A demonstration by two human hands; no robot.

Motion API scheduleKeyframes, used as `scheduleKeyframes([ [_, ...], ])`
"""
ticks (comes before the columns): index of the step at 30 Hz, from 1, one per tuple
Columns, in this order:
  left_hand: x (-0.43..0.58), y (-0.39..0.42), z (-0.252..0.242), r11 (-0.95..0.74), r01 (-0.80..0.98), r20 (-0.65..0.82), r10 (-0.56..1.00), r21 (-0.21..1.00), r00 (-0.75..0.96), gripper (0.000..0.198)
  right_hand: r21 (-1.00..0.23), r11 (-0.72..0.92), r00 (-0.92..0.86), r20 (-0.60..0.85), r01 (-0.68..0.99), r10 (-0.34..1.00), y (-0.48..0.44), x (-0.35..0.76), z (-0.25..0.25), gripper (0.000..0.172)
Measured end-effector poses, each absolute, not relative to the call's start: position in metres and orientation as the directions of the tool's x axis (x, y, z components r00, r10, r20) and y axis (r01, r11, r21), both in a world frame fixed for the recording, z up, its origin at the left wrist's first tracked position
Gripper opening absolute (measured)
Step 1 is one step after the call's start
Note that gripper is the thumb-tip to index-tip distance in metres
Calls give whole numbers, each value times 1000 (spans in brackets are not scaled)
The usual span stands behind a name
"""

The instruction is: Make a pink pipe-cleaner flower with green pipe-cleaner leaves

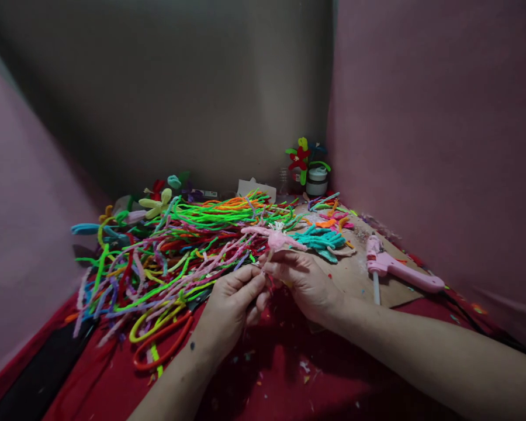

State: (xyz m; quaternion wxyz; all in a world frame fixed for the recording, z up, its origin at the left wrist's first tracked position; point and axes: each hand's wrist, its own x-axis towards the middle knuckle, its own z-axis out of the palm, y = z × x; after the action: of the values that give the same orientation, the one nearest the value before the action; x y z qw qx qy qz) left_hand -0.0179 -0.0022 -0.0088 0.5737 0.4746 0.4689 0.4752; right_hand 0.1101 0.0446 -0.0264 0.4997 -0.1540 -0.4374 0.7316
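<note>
Fingertips pinch a pink flower (277, 240) upright above a red cloth (284, 374), as I watch from afar

On my feed, the left hand (238, 296) presses thumb and finger together low on what looks like the stem; the right hand (305, 285) pinches just beneath the bloom. I judge it light, soft and bendy, easily crushed, best gripped by the stem, clear of the petals. Beyond the hands, bits litter the cloth, a pink glue gun (398, 270) rests on a brown board (355, 275) to the right, and bright fuzzy wires (188, 245) heap up to the left; farther back I see a small jar (317, 182) by colored flowers (298, 158), against a dim gray wall (179, 88) flanked by pinkish panels (438, 128)
</note>
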Motion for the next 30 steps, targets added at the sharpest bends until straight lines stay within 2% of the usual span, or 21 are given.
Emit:
scheduleKeyframes([
  [5, -16, -3, -8, 26, 92, -31, 998, 995, 48, 28, -808, -115, -437, 187, -578, 880, 45, 111, -29, 12],
  [12, -15, -4, -4, 30, 140, -41, 996, 990, 80, 28, -830, -95, -448, 197, -550, 872, 43, 112, -29, 6],
  [19, -17, -5, -9, -163, 343, 149, 986, 925, 69, 28, -822, -145, -452, 148, -551, 880, 42, 111, -32, 7],
  [22, -16, -2, -12, -149, 351, 139, 989, 924, 55, 28, -820, -153, -426, 119, -552, 897, 43, 110, -32, 10],
  [25, -12, 0, -15, -106, 326, 109, 994, 940, 11, 26, -841, -101, -405, 147, -531, 902, 42, 110, -31, 9],
  [27, -10, 0, -19, -154, 395, 179, 984, 906, -26, 25, -861, -44, -381, 178, -506, 907, 42, 110, -30, 9],
  [30, -10, 0, -27, -284, 609, 375, 927, 741, -24, 16, -873, -10, -344, 182, -488, 921, 42, 110, -30, 10],
])
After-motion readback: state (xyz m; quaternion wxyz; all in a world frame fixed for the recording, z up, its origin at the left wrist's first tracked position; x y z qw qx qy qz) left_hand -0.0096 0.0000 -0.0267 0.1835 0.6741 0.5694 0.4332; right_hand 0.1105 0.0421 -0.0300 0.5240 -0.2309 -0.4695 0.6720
